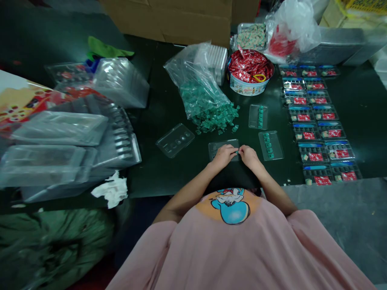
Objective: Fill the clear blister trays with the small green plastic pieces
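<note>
Head view: a clear tray (223, 142) is set lengthwise from left to right, partly covered by the left hand (223, 157). Its right end is neared by the right hand (248, 156). Fingertips are bunched; any grip cannot be told.

Clear tray (214, 148): and there it lay, shallow, see-through, flat on the dark table (169, 173), partly covered, its hollows hard to make out!
Green piece (237, 152): tiny, right at the tray's right side, mostly hidden, its tilt unreadable!
</note>
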The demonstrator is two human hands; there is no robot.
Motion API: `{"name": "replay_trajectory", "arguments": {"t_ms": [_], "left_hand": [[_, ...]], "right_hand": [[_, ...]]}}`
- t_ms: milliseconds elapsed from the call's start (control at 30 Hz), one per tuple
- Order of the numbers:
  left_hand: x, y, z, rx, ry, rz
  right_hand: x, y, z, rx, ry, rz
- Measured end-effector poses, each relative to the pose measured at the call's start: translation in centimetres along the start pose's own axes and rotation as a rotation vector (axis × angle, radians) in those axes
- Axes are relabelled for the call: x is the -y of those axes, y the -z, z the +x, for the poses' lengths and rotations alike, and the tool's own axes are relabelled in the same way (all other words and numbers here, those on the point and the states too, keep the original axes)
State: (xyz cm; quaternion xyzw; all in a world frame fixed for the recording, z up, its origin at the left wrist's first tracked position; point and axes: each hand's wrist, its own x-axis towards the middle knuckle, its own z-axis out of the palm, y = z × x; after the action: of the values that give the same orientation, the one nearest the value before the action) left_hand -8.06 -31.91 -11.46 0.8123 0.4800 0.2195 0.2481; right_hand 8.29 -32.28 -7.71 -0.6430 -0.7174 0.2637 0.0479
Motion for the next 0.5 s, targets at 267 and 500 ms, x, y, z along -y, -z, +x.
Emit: {"name": "replay_trajectory", "arguments": {"t_ms": [267,500], "left_hand": [[-0.6,0.3,0.1,0.039,-0.036,0.086],[-2.1,0.9,0.1,0.119,-0.051,0.331]], "right_hand": [[0.4,-1.7,-1.5,-0.137,0.05,-0.182],[-1.9,0.5,0.7,-0.168,0.225,0.009]]}}
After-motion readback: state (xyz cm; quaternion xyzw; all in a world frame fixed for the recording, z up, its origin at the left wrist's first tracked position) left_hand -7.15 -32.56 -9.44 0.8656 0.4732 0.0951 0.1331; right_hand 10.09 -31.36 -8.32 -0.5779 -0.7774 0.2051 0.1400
